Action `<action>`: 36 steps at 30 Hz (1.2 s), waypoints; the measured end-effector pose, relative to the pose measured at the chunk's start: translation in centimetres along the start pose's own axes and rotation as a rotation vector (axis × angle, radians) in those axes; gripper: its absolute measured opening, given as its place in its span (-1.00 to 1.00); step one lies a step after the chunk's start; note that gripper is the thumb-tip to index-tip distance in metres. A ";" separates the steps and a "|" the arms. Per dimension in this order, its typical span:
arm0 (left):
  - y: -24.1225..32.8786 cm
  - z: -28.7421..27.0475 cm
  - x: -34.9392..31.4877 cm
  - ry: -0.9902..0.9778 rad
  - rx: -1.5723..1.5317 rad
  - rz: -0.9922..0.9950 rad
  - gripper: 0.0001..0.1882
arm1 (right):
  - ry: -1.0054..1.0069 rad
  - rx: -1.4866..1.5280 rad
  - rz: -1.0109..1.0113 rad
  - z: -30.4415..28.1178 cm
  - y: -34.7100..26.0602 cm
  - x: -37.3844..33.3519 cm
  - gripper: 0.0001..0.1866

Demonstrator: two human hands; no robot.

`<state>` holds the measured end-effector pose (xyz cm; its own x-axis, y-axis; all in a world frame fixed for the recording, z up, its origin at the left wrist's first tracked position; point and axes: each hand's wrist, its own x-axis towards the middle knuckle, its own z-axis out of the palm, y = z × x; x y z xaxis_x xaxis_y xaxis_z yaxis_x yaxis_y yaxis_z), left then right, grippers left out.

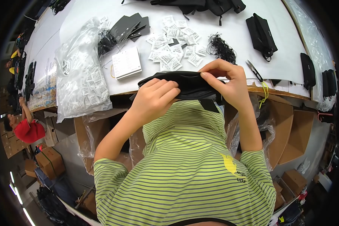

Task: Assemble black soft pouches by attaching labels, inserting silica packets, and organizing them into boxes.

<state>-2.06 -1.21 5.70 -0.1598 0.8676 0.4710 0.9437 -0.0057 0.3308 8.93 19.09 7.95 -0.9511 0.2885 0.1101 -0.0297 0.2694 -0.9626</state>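
At the table edge, left hand (154, 98) and right hand (226, 83) grip a half-hidden black pouch (190, 83).

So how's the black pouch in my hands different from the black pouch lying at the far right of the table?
The held pouch lies sideways, gripped by the left hand and right hand at the table edge. The far pouch lies untouched on the white tabletop, angled away. Both are black fabric.

Both forearms raised from the near edge, elbows bent; left hand (154, 98) curled, fingers folded over in a closed grip; right hand (226, 83) just right of it, thumb and fingers pinched together, wrist bent inward
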 end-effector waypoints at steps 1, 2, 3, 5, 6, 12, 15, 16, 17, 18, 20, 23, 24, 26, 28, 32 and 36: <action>0.1 0.0 0.0 -0.020 -0.014 -0.052 -0.70 | -0.001 0.002 0.002 -0.1 0.0 0.1 -0.90; 0.1 0.0 0.0 -0.022 -0.015 -0.054 -0.70 | -0.012 0.010 0.008 -0.2 -0.1 0.2 -0.91; 0.2 -0.1 0.1 -0.012 -0.016 -0.091 -0.68 | -0.023 0.018 0.014 -0.3 -0.2 0.2 -0.91; 0.0 -0.1 -0.1 -0.005 -0.019 -0.131 -0.66 | -0.030 0.020 0.018 -0.3 -0.4 0.2 -0.91; -0.3 -0.2 -0.4 -0.001 -0.012 -0.082 -0.66 | -0.035 0.021 0.018 -0.3 -0.6 0.1 -0.91; -0.2 -0.2 -0.5 0.059 0.020 0.005 -0.72 | -0.024 -0.018 -0.043 0.1 -1.5 -0.8 -0.92; 0.1 -0.9 -0.3 0.027 0.029 -0.028 -0.75 | -0.055 -0.007 -0.004 0.2 -1.6 -1.0 -0.88; 0.2 -1.1 -0.3 -0.004 0.020 -0.077 -0.75 | -0.004 0.146 -0.031 0.2 -1.0 -1.0 -0.77; 0.3 -1.1 -0.4 -0.003 0.020 -0.078 -0.75 | 0.047 0.299 -0.058 0.2 -0.1 -0.8 -0.65; 0.4 -0.9 -0.5 0.069 -0.050 -0.171 -0.76 | 0.019 0.317 -0.028 -0.8 0.5 -0.9 -0.31; 0.4 -0.8 -0.4 0.115 -0.171 -0.320 -0.78 | 0.013 0.256 -0.004 -0.2 3.1 -2.4 -0.06; 0.7 -0.5 -0.3 0.110 -0.276 -0.454 -0.81 | 0.038 0.167 0.192 2.2 3.9 -4.6 -0.19; 0.7 -0.5 -0.4 0.107 -0.278 -0.449 -0.81 | -0.003 0.195 0.249 2.3 4.5 -4.5 -0.31; 0.5 -0.1 -0.5 0.123 -0.338 -0.506 -0.83 | -0.040 0.220 0.307 2.3 5.8 -4.1 -0.42; 0.5 0.1 -0.6 0.120 -0.397 -0.530 -0.83 | -0.073 0.247 0.370 2.4 6.5 -3.8 -0.63; 0.8 0.1 -0.3 0.089 -0.546 -0.565 -0.82 | 0.099 0.773 0.403 3.5 6.5 -4.0 -0.77; 0.9 0.0 0.0 0.072 -0.631 -0.611 -0.83 | 0.044 0.928 0.424 2.9 6.4 -3.5 -0.73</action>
<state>-1.20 -1.24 6.03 -0.6223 0.7753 0.1076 0.3550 0.1571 0.9216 11.15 17.13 0.64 -0.9270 0.2330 -0.2938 0.0630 -0.6756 -0.7346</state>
